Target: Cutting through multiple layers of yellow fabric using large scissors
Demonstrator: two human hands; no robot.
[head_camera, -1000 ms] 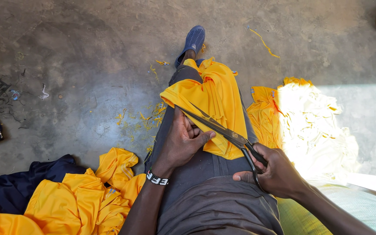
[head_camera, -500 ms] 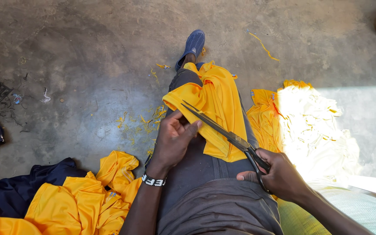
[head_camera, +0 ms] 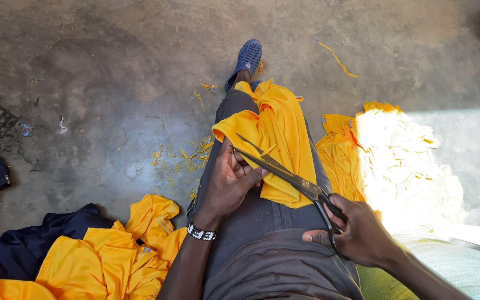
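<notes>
**Scissors at the edge of yellow cloth**

Right hand (head_camera: 362,236) grips the black loops of the scissors (head_camera: 290,176), fingers curled through them and closed tight. Long grey metal blades run up and to the left from this hand, parted a little, with a thin strip of the yellow cloth (head_camera: 276,144) caught between their tips. Left hand (head_camera: 230,183) lies just beside the blades, palm down on the thigh, fingers bent and pinching the cloth's near edge; a black-and-white beaded wristband (head_camera: 201,233) sits behind it. The cloth is smooth, thin and bright, draped in soft folds over the grey trouser leg, from both hands out toward the blue perforated shoe (head_camera: 245,58). Right of the right hand, more yellow cloth (head_camera: 340,158) lies crumpled on the rough concrete floor (head_camera: 112,83), partly washed out by sun. Left of the left hand, a rumpled yellow heap (head_camera: 101,258) rests against dark navy fabric (head_camera: 34,244). Fine yellow trimmings (head_camera: 181,158) scatter on the floor beside the leg.
</notes>
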